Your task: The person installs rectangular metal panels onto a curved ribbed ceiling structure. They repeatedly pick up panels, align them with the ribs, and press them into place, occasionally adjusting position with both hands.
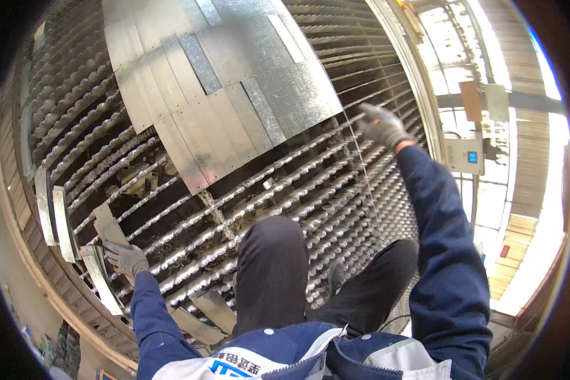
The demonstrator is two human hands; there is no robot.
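My left hand [126, 259], in a grey work glove, lies across a flat metal strip [110, 223] at the left, its fingers bent over the strip's edge. Part of that strip is hidden under the glove. My right hand [384, 127], also gloved and blurred by motion, is above the slatted grate at the right, fingers apart and nothing visible in them. Just left of it is the corner of a large panel of overlapping sheet-metal pieces [218, 128], with small holes along several seams. A thin cord [361, 156] runs down from near that corner.
Scalloped metal slats [275, 204] with deep gaps spread under and around my legs. Several loose strips [65, 223] lie along the left edge, and others [213, 308] near my knee. A long metal rail [408, 61] and a control box [464, 156] stand at the right.
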